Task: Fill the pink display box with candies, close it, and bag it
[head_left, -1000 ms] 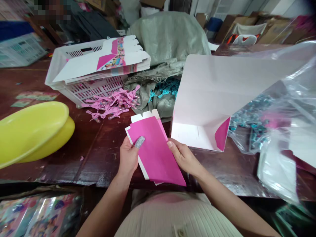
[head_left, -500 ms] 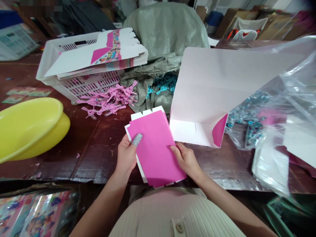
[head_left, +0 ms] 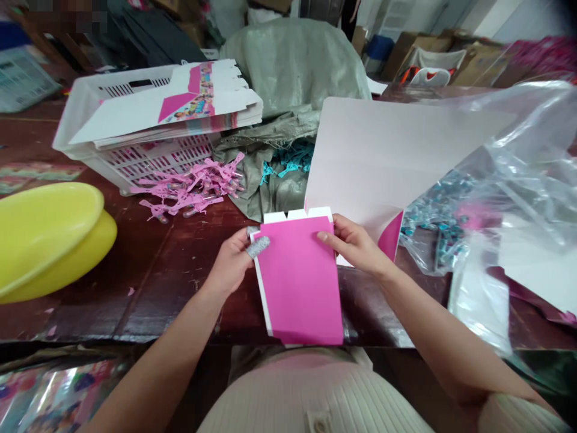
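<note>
A flat pink card piece [head_left: 301,282] with white tabs along its top edge is held over the table's front edge. My left hand [head_left: 237,258] grips its upper left edge, the thumb wrapped in grey tape lying on the pink face. At the upper right edge, my right hand [head_left: 356,243] pinches it with the thumb in front and fingers behind. Just behind, a large white folded card [head_left: 374,156] stands open with a pink inner corner. Pink clip-like pieces [head_left: 193,186] lie heaped to the left, and teal ones [head_left: 293,157] rest on grey-green sacking [head_left: 256,186].
A white crate [head_left: 72,129] at the back left carries stacked printed cards [head_left: 135,117]. Yellow basins [head_left: 49,234] sit at the left. Clear plastic bags [head_left: 527,162] with small teal items spread over the right side of the brown table [head_left: 171,282].
The pink card has turned more upright. My right hand has moved up to its upper right edge, and my left hand has risen slightly along the left edge. The view has shifted a little.
</note>
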`<state>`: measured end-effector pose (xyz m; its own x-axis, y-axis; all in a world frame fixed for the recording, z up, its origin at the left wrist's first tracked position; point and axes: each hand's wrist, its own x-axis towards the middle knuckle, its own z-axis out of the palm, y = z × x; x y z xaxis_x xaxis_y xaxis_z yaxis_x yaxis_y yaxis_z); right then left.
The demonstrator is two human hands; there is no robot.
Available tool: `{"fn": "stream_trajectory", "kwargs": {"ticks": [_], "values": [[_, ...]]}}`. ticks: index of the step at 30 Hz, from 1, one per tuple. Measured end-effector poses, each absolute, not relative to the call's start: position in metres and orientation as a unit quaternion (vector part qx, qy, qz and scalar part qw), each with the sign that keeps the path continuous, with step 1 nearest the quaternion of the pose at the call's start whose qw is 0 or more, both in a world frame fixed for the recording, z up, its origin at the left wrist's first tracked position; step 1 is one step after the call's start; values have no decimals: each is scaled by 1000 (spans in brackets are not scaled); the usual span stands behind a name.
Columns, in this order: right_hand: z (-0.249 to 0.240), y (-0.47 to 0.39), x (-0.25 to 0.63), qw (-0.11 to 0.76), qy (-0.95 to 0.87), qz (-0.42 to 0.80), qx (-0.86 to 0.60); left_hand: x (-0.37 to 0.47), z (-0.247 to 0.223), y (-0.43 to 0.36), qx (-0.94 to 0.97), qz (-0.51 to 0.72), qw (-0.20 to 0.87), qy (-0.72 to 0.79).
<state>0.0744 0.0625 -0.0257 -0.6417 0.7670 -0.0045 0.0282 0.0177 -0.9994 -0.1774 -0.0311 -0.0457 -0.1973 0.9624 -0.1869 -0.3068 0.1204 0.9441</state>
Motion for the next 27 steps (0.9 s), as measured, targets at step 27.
{"fn": "stream_trajectory", "kwargs": {"ticks": [27], "values": [[-42,74,105,333,-732,530,-269,-164,-46,-7,529,499,438,528]]}}
